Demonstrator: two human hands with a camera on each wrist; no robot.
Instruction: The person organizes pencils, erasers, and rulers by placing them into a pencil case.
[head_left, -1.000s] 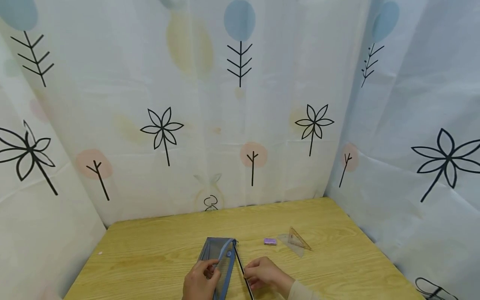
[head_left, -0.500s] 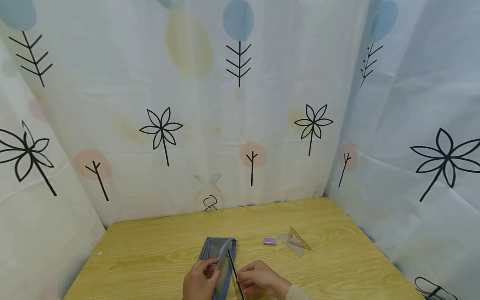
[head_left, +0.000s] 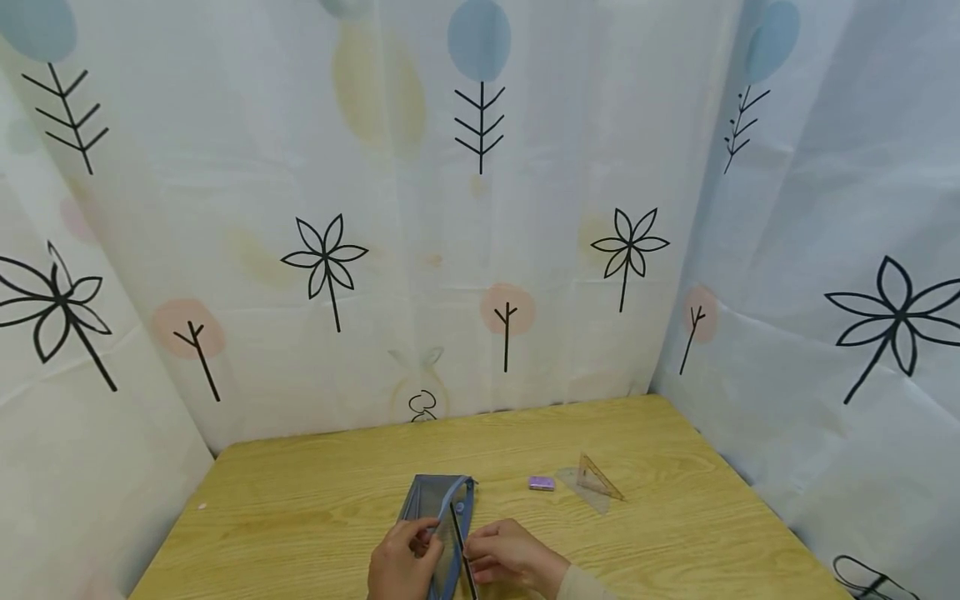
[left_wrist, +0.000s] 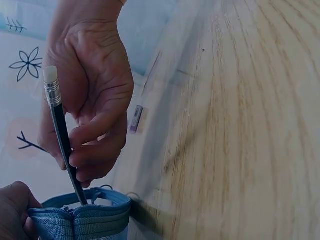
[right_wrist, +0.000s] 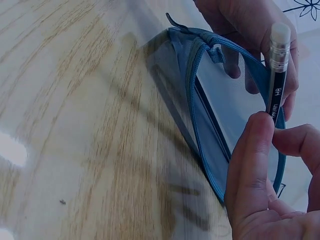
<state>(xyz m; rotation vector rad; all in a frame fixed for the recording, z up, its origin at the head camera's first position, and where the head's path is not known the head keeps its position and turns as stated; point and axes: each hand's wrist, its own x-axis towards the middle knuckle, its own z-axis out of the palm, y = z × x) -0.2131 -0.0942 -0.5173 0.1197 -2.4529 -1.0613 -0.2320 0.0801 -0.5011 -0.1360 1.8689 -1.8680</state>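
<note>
A blue-grey see-through zip pencil case [head_left: 432,493] lies on the table, its zip open. My left hand [head_left: 402,560] pinches the zip edge of its opening. My right hand [head_left: 513,557] pinches a black pencil [left_wrist: 63,132] with a white eraser and silver ferrule, between thumb and fingers. In the left wrist view the pencil slants down, its lower end inside the mouth of the case and hidden there. Another thin dark stick [right_wrist: 212,117] shows within the case in the right wrist view.
On the wooden table [head_left: 300,500], a purple eraser [head_left: 542,483] lies right of the case. Beside it are an orange-tinted set square [head_left: 600,482] and a clear flat piece [head_left: 583,493]. Patterned curtains [head_left: 420,208] surround the table at the back and sides.
My right hand has moved left with the pencil, from beside the case to over its opening. My left hand has kept its grip on the case's edge.
</note>
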